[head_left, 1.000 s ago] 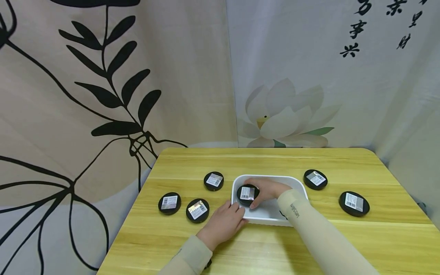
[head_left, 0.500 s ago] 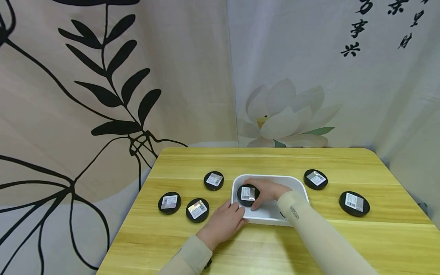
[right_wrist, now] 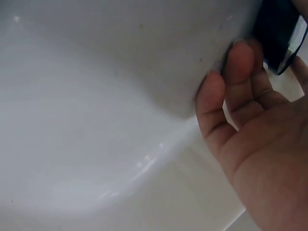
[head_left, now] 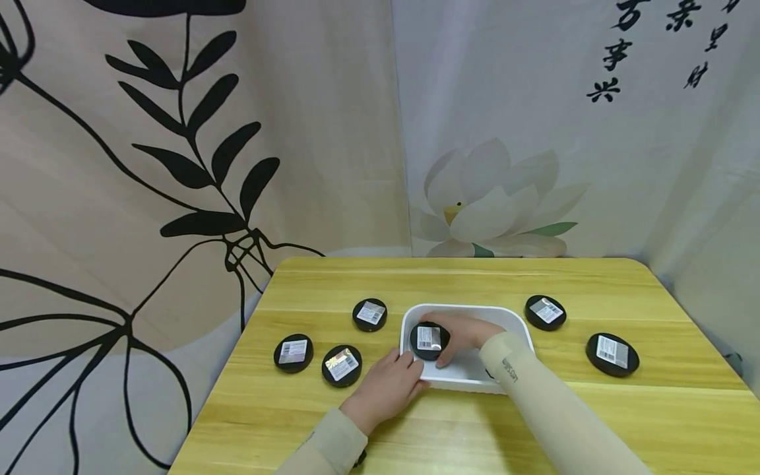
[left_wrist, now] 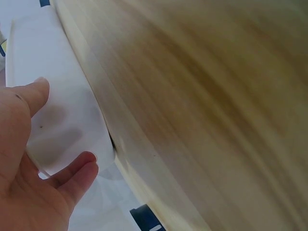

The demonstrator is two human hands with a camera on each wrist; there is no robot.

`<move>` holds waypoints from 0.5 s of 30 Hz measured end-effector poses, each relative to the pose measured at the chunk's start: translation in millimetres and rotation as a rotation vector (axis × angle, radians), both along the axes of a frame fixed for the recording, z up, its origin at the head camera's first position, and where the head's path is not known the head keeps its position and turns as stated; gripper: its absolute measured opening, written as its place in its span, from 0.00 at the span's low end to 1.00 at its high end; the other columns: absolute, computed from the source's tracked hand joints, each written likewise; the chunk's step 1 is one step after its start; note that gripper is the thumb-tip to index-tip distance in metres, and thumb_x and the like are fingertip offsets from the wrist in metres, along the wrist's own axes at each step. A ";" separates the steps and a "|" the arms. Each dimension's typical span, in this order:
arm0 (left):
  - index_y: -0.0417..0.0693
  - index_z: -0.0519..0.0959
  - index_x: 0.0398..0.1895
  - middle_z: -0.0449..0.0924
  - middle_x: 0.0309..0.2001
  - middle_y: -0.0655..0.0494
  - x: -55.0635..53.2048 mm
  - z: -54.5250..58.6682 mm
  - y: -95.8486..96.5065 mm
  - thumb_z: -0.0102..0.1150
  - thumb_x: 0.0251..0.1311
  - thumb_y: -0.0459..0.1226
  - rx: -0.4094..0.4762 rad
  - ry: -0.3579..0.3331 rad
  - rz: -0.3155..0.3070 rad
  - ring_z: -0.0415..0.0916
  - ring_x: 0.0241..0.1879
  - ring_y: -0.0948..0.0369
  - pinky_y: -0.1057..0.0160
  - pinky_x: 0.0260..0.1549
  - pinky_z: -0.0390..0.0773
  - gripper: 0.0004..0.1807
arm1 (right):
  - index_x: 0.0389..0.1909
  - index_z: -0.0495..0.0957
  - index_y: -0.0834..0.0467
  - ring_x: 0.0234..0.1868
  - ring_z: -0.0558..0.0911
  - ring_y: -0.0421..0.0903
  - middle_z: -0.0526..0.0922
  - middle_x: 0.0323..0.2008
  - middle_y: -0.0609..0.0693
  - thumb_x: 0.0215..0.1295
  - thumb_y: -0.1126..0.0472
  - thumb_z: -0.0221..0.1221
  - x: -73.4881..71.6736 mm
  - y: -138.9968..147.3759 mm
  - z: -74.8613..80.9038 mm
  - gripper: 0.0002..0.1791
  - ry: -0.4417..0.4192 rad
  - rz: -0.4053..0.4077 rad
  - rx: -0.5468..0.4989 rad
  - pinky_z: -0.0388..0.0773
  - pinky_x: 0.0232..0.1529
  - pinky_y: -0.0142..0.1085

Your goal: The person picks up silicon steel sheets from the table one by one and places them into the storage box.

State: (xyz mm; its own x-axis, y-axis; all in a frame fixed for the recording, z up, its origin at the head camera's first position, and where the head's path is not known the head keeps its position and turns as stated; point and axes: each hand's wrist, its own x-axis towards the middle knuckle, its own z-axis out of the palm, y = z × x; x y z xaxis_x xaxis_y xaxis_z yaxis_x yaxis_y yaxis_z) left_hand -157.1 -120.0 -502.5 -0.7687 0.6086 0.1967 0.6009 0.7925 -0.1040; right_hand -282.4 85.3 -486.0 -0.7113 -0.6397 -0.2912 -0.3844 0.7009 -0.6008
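Your yellow wooden desk [head_left: 475,429], set against printed curtains [head_left: 178,165], carries a white tray [head_left: 510,318] near its middle, and six round black tins in all. Your left hand [head_left: 386,386] rests against the tray's near-left corner, fingers fairly straight against the white rim [left_wrist: 67,130] in the wrist view, steadying it without curling round it. Your right hand [head_left: 466,332] reaches into the tray and grips one black tin [head_left: 429,338], thumb and fingers curled round its edge; the wrist camera catches only a dark corner of it [right_wrist: 276,36] past your fingertips, above the tray's floor. That tin sits in the left part of the tray and looks like the only one inside. Five others lie on the desk: three labelled tins [head_left: 341,364] toward the left edge, two tins [head_left: 611,353] toward the right edge. By this count, one is in hand at the tray and five are left outside.
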 end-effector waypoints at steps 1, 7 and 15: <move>0.55 0.74 0.38 0.75 0.37 0.60 -0.1 0.1 0.3 0.50 0.73 0.55 -0.002 0.003 -0.002 0.67 0.39 0.60 0.63 0.42 0.73 0.15 | 0.71 0.66 0.44 0.70 0.70 0.51 0.70 0.71 0.49 0.43 0.58 0.81 0.2 0.6 0.2 0.52 -0.007 0.002 -0.002 0.62 0.72 0.54; 0.55 0.75 0.39 0.76 0.38 0.60 -0.3 -1.3 0.0 0.49 0.74 0.55 -0.006 0.004 -0.005 0.69 0.40 0.60 0.63 0.44 0.75 0.16 | 0.74 0.64 0.41 0.71 0.68 0.52 0.69 0.73 0.49 0.44 0.57 0.81 1.6 7.2 3.2 0.54 -0.060 -0.011 -0.025 0.60 0.73 0.55; 0.55 0.75 0.41 0.76 0.39 0.60 -0.7 -0.4 -1.0 0.49 0.74 0.55 0.002 -0.021 0.001 0.69 0.41 0.60 0.63 0.44 0.75 0.15 | 0.77 0.61 0.42 0.74 0.66 0.54 0.64 0.76 0.50 0.46 0.52 0.79 3.1 15.2 13.3 0.56 -0.049 -0.041 0.009 0.59 0.74 0.55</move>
